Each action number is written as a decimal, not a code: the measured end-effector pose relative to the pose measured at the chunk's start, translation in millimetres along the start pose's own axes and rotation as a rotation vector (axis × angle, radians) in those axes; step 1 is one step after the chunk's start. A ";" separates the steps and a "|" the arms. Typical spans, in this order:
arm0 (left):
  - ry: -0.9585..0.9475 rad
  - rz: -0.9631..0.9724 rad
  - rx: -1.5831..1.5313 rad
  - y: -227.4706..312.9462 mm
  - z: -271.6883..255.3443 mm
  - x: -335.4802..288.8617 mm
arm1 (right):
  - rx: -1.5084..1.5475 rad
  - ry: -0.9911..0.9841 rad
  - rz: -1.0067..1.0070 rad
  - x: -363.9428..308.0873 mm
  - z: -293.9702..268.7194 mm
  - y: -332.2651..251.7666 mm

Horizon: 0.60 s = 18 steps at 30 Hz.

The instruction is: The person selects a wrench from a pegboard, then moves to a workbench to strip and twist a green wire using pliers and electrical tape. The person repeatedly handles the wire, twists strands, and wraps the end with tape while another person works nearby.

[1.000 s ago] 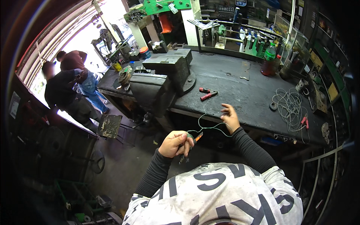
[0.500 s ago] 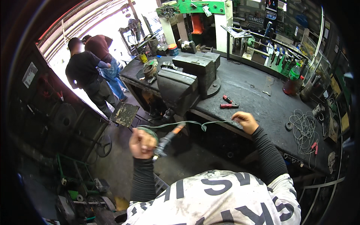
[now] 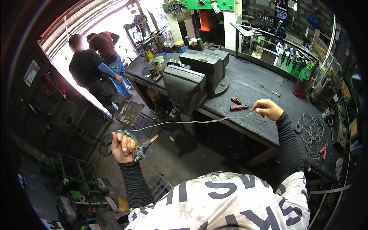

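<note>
The left hand (image 3: 124,147) and right hand (image 3: 269,109) hold 1 green wire (image 3: 197,122) between them.

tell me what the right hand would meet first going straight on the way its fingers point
Besides the green wire it holds, the right hand would probably meet the red-handled tool on the workbench; height is unclear, so it might pass above.

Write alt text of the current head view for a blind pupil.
A person's left hand holds a looped green wire, which runs across to the right hand, by a black workbench with a large vise. A dark orange-tipped tool is at the left hand; two people stand beyond.
</note>
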<state>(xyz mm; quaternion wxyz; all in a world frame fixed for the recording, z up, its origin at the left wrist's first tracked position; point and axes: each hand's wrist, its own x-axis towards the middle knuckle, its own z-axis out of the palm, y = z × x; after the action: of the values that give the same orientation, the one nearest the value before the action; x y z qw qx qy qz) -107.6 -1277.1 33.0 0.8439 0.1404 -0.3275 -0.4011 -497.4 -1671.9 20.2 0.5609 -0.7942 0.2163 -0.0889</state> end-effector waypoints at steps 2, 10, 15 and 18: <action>0.000 -0.050 0.070 5.8 -1.5 -1.0 | -0.072 0.031 -0.135 -12.2 -6.4 -16.7; -0.095 -0.041 0.087 10.2 -9.1 7.2 | -0.069 0.412 -0.621 -40.9 -5.7 -80.3; -0.119 -0.006 0.075 5.9 -4.0 17.2 | -0.058 0.575 -0.768 -55.9 6.7 -117.3; -0.120 0.002 0.085 5.6 -4.0 22.1 | -0.074 0.561 -0.876 -70.2 10.3 -140.6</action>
<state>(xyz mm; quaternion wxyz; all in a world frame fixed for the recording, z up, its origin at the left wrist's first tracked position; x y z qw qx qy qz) -91.4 -1290.6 42.5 0.8163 0.1514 -0.3943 -0.3940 -521.7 -1593.0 154.2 0.3629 -0.7752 0.0085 -0.5170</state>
